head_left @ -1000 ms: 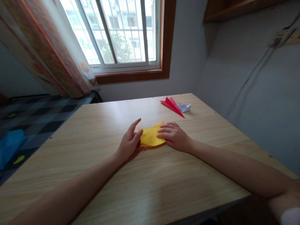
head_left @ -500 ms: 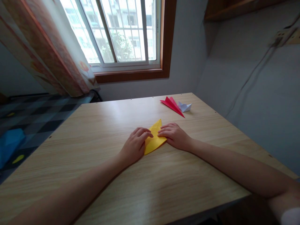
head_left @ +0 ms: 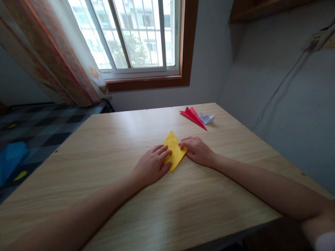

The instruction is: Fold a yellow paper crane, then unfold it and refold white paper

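A folded sheet of yellow paper (head_left: 176, 153) lies on the wooden table between my hands, kite-shaped, with one point facing the window and another facing me. My left hand (head_left: 154, 162) holds its left edge, fingertips on top and the thumb by the lower corner. At the right corner, the bent fingers of my right hand (head_left: 196, 149) grip the paper's edge. Part of that corner is hidden under the fingers.
Toward the far right of the table (head_left: 110, 139) lie a red paper plane (head_left: 193, 116) and a small white paper boat (head_left: 208, 119), touching or nearly so. A blue object (head_left: 12, 158) rests on a checkered cloth (head_left: 60, 120) at left. A wall (head_left: 288, 115) stands on the right.
The yellow paper has turned counterclockwise, its far point swinging left and its near corner right. My left fingers and thumb now rest farther along its left side; my right hand has barely moved.
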A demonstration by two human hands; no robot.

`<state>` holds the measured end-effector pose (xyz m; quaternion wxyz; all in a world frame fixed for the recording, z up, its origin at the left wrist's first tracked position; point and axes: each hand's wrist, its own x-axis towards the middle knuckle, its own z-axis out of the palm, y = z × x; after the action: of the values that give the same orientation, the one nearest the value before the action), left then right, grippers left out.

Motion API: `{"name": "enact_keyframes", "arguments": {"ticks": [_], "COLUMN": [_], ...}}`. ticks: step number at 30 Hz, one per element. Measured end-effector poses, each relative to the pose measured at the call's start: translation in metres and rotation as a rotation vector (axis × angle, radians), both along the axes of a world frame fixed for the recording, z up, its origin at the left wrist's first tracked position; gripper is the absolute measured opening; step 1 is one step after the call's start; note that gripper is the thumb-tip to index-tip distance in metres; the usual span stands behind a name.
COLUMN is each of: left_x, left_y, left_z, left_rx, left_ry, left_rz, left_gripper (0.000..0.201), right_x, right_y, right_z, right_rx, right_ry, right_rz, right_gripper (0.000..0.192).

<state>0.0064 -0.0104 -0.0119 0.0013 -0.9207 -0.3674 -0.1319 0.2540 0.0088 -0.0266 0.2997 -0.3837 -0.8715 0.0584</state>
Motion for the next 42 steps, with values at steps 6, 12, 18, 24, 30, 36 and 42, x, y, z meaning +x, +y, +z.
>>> {"name": "enact_keyframes", "arguments": {"ticks": [6,12,18,24,30,36,42], "left_x": [0.0001,-0.0021,-0.0044,-0.0028,-0.0013,-0.0016,-0.0022], "left_y": [-0.0040,-0.0039,-0.0024,-0.0019,-0.0036,-0.0031,-0.0029], "left_z": [0.0063,0.0053,0.0009,0.0041,0.0078,0.0058,0.0032], "left_rx": [0.028,0.023,0.014,-0.006,-0.007,-0.008,-0.007], "left_ry": [0.060,0.032,-0.013,0.038,-0.007,-0.028,-0.012], "left_rz": [0.011,-0.001,-0.007,-0.005,-0.028,-0.038,-0.038], "left_gripper": [0.046,0.050,0.054,0.056,0.052,0.051,0.052], "right_x": [0.0003,0.0007,0.0002,-0.0006,-0.0013,-0.0019,-0.0038], "right_y": [0.0010,0.0002,-0.0007,-0.0006,-0.0004,-0.0007,-0.0013], "right_z": [0.0007,0.0016,0.0029,0.0023,0.0022,0.0026,0.0023], "right_rx": [0.015,0.020,0.013,-0.009,-0.024,-0.023,-0.051], "right_ry": [0.020,0.033,0.018,0.017,0.031,0.036,0.048], "right_rz": [0.039,0.034,0.022,-0.034,-0.061,-0.061,-0.117], "right_gripper": [0.026,0.024,0.023,0.019,0.016,0.014,0.013]}}
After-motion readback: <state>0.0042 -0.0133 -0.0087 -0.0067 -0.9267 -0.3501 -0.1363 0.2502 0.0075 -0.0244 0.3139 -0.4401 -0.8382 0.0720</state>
